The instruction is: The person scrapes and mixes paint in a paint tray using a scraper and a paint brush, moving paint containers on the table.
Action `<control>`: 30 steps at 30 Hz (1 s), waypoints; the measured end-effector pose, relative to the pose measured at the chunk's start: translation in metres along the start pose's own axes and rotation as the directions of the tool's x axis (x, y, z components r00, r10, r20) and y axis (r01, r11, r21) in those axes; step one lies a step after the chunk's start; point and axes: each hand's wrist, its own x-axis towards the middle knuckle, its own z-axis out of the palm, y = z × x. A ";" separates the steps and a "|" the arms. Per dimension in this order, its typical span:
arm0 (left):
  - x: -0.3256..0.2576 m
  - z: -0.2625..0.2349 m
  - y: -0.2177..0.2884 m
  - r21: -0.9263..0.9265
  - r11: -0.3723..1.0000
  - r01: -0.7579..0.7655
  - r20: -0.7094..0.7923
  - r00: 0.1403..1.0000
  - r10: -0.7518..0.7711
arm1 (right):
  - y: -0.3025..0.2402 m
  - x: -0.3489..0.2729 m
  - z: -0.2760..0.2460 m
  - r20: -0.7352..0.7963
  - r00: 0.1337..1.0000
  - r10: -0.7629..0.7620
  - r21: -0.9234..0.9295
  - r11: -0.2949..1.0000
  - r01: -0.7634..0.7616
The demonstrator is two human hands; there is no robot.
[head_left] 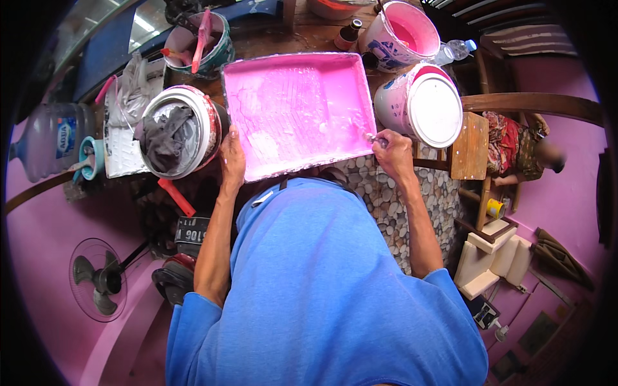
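A paint tray (283,116) coated in wet pink paint lies in front of me, its far part ribbed and streaked. My left hand (232,156) grips the tray's near left edge, thumb on the rim and the other fingers hidden beneath. At the near right corner my right hand (394,154) is closed round a small, thin, paint-smeared object (371,137), whose tip reaches over the tray's rim. Its kind cannot be made out. Left of the tray stands a paint bucket (212,138) with a dark crumpled cloth (168,138) on top. On the right is a white-lidded bucket (390,106).
Behind are a pail of pink paint (367,46), a brown bottle (348,35), a plastic bottle (461,48) and a bucket with brushes (222,55). A water jug (48,141) and fan (98,280) are left. A person (515,148) sits at right by a wooden chair (468,148).
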 end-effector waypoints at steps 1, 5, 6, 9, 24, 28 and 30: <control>0.000 0.001 0.001 -0.001 1.000 -0.016 -0.005 1.000 0.016 | -0.001 0.001 0.000 0.059 0.998 0.022 -0.004 1.000 -0.022; -0.001 0.001 0.001 -0.025 0.999 -0.040 -0.012 0.999 0.040 | -0.003 0.005 -0.004 0.026 0.998 0.057 0.096 0.994 -0.060; -0.001 0.001 0.003 -0.025 0.999 -0.041 -0.010 0.999 0.041 | 0.001 0.007 0.000 0.006 1.000 0.026 0.037 0.999 -0.026; -0.003 0.001 0.010 0.030 1.000 -0.007 -0.006 1.000 0.007 | -0.004 0.007 -0.002 0.038 0.998 0.042 0.034 0.998 -0.043; -0.006 0.002 0.007 0.014 1.000 -0.014 -0.024 1.000 0.014 | -0.006 0.012 -0.003 0.054 0.997 0.053 0.045 0.997 -0.055; -0.008 0.001 0.014 0.033 0.999 -0.012 -0.006 1.000 0.012 | 0.001 0.009 0.000 -0.033 0.999 -0.009 0.045 0.999 0.011; -0.007 0.002 0.013 0.023 1.000 -0.005 -0.003 1.000 0.005 | 0.003 0.007 0.000 -0.005 1.000 0.010 0.009 1.000 -0.010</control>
